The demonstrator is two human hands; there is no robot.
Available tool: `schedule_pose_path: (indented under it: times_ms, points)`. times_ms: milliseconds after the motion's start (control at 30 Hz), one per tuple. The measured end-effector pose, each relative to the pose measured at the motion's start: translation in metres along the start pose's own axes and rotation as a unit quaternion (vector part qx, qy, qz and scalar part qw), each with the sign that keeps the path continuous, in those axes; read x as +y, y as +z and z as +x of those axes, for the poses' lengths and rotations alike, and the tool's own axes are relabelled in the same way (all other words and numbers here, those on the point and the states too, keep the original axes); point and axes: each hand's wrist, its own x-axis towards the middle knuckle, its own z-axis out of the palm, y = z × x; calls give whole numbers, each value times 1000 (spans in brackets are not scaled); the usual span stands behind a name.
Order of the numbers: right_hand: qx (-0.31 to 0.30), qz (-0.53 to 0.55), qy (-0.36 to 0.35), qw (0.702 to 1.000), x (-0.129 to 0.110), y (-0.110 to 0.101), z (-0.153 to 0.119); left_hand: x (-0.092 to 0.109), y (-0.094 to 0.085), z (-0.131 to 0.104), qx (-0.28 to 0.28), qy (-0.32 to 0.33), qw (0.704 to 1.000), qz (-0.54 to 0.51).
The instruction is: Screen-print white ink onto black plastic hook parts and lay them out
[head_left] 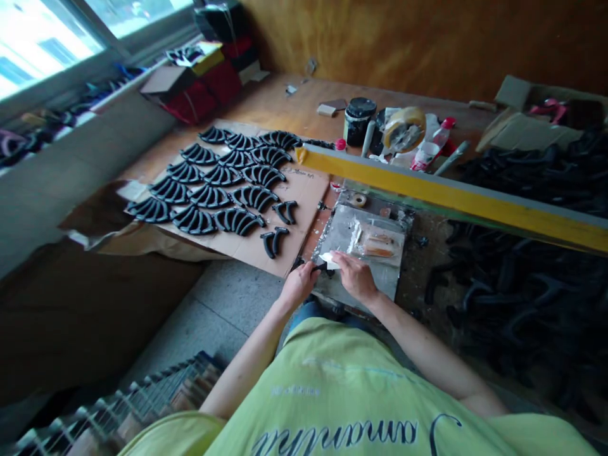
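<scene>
The left hand [300, 283] gripped a small black piece [320, 266] near the flat grey board [382, 273], apparently steadying it beside the small white item [332, 260] pinched in the right hand [358, 278], while curved black pieces [256, 197] lay fanned on brown cardboard [299, 234], seemingly for order.

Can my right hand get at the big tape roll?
Probably not straight across: the yellow bar runs between your right hand and the tape roll, and that hand holds a white thing.
</scene>
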Motion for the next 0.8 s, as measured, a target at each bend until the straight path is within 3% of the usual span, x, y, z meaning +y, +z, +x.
schedule_pose_path:
  times_ms: [100,267,467,700,800]
  points:
    - [-54,-37,-51,997,-1,20,5,1,-1,0,-7,6,1000,7]
    - [-70,-37,-43,996,5,39,-11,5,-2,-2,-1,-7,1000,25]
    - [-74,-32,-44,996,7,30,-34,4,-1,0,-7,-19,1000,20]
    - [-96,-18,-26,995,-1,24,-12,2,-3,3,-29,-16,999,16]
    - [-114,-4,-12,993,-2,15,-15,2,-2,3,-27,-20,999,14]
